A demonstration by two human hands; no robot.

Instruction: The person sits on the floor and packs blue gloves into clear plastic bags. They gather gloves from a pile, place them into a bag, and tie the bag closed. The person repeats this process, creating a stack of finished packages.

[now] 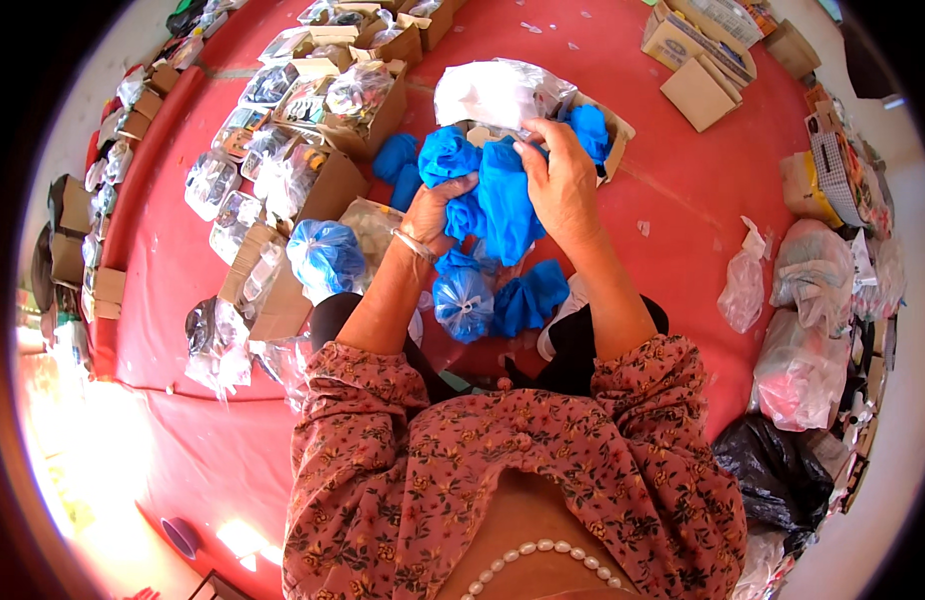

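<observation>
Bunched blue cloth (pixel 508 205) hangs in folds in front of me, above my lap. My left hand (pixel 435 212) is closed around its left side, thumb on top. At the upper right edge of the cloth is my right hand (pixel 563 178), its fingers bent and thumb and forefinger slightly apart. Whether the thumb touches the cloth is hard to tell. Below lie a clear bag of blue material (pixel 464 304) and a loose blue cloth piece (pixel 531 297). Just beyond my hands, a white plastic bag (pixel 501 92) rests by a cardboard box (pixel 617 135) with more blue cloth in it.
Cardboard boxes (pixel 368 120) and clear bags of goods line the left side. A bag with blue contents (pixel 326 258) sits by my left forearm. To the right are plastic bags (pixel 805 365), a black bag (pixel 773 470) and open cartons (pixel 701 92). Red sheeting (pixel 673 230) covers the floor.
</observation>
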